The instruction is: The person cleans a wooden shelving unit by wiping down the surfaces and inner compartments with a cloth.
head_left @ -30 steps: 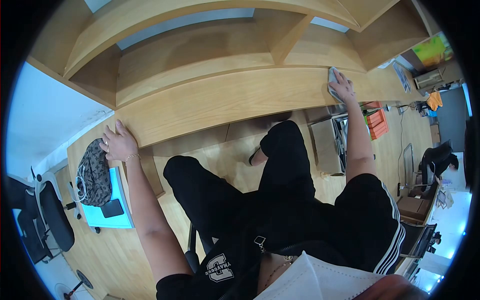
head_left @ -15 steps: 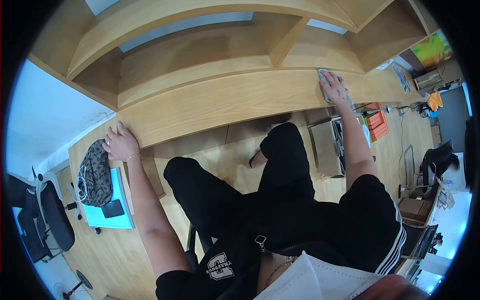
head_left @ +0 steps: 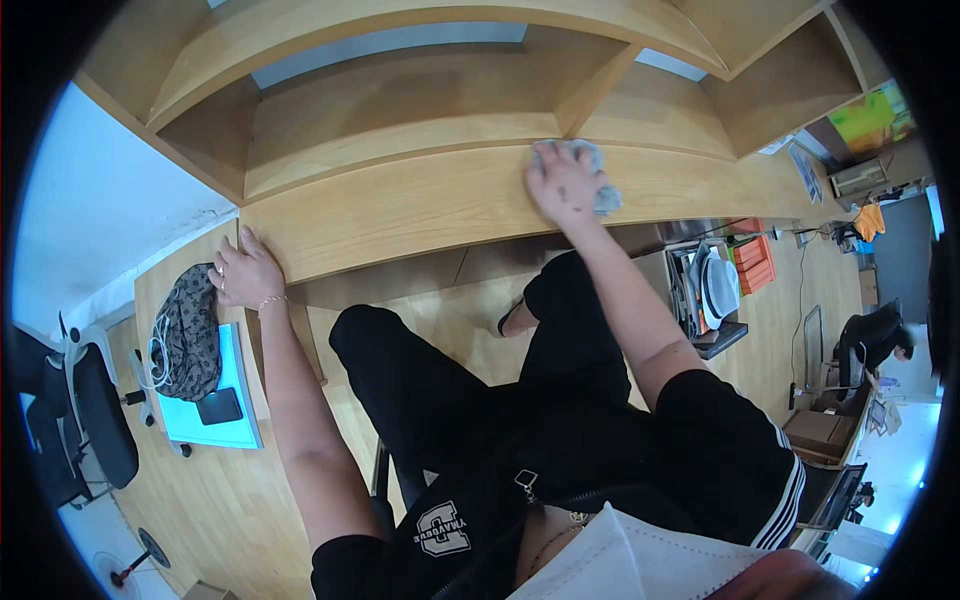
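My right hand (head_left: 563, 185) presses a grey-blue cleaning cloth (head_left: 607, 198) flat against the wooden desk top (head_left: 400, 210), below the shelf divider. Part of the cloth sticks out past the fingers on the right. At the desk's left end rests my left hand (head_left: 247, 273), its fingers spread over the corner. Just beside those fingers lies a dark patterned bag (head_left: 190, 335) with a white cable (head_left: 160, 350) on it. Under the bag is a light-blue folder (head_left: 238, 370), and a black phone-like object (head_left: 220, 406) lies on the folder.
A wooden shelf unit (head_left: 400, 95) rises along the desk's back. Below the desk at right stand a box of papers and a white hat (head_left: 720, 288), with orange crates (head_left: 755, 262) beyond. Office chairs (head_left: 100, 410) are at left. Another person (head_left: 880, 335) sits far right.
My right hand has slid left along the desk with the cloth under it. The box by the desk is now less covered by my arm. My left hand stays at the corner.
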